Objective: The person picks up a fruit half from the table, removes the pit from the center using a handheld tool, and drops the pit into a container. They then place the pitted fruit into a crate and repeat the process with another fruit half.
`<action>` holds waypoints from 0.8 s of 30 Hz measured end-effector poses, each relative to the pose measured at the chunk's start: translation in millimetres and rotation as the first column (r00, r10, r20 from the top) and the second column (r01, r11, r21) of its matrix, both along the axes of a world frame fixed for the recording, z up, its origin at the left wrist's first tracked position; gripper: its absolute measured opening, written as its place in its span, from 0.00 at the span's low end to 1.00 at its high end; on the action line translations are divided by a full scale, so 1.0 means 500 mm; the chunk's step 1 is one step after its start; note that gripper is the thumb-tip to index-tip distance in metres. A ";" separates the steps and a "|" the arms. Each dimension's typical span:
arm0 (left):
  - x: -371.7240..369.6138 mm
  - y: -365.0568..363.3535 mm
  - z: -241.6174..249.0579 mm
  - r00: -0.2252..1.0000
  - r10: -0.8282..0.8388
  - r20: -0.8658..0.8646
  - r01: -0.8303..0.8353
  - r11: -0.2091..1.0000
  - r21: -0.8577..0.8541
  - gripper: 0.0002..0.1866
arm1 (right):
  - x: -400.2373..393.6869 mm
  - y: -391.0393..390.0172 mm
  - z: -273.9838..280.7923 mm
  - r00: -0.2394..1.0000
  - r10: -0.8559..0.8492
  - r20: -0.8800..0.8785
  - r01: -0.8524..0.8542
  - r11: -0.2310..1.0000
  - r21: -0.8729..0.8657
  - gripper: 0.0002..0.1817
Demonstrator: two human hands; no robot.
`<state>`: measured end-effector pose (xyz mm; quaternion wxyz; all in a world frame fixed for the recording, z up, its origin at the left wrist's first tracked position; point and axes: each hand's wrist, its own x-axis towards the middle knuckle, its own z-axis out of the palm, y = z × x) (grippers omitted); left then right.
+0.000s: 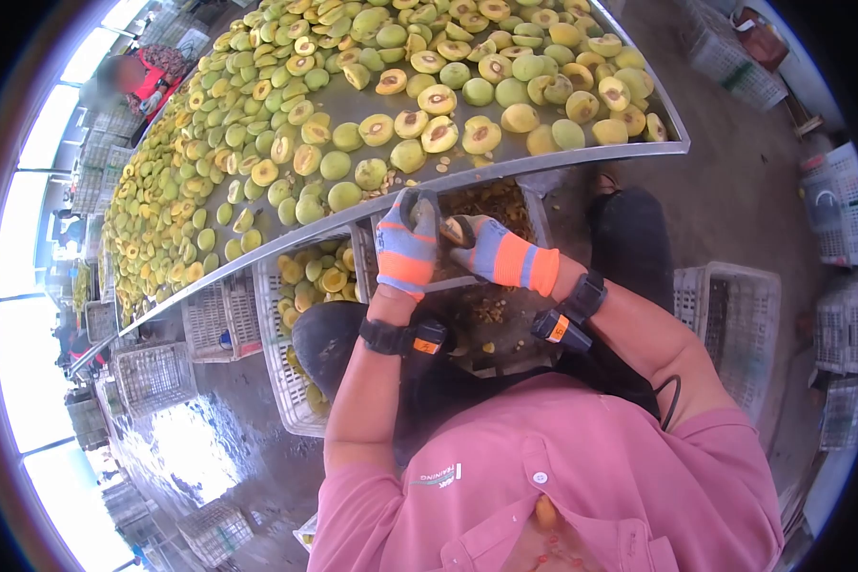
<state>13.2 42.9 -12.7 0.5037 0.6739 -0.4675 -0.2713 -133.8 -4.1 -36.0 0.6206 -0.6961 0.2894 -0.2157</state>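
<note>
Just below the table's metal edge, both my gloved hands are close together. My right hand, in a grey and orange glove, is closed on a fruit half that looks like an apricot or plum, its brownish cut side partly showing. Beside it my left hand has its fingers curled in; whatever they hold is hidden by the dark glove tips. Whole and halved green-yellow fruits cover the metal-rimmed table in front, many with brown pits or hollows showing.
Under the table edge, a crate holds brown pits and scraps. Left of my knees stands a white crate with fruit halves; another white crate is at the right. Across the table at far left is a person in red.
</note>
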 end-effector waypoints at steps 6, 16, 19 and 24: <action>-0.020 0.008 0.025 0.986 0.044 0.163 -0.045 0.999 0.007 0.14 | -0.001 -0.009 0.011 0.999 0.033 -0.006 -0.033 0.999 -0.001 0.13; 0.071 -0.006 -0.022 0.703 -0.495 0.511 0.366 0.868 0.337 0.28 | -0.005 0.009 -0.014 0.972 0.133 -0.193 -0.099 0.979 0.180 0.14; 0.079 -0.015 -0.026 0.795 -0.479 0.371 0.466 0.875 0.133 0.30 | -0.012 -0.002 0.027 0.968 0.179 -0.176 -0.103 0.922 0.374 0.16; -0.009 0.005 0.030 0.983 -0.182 -0.026 0.179 0.978 -0.109 0.08 | -0.002 -0.020 -0.017 0.993 0.119 0.026 -0.122 0.964 0.236 0.13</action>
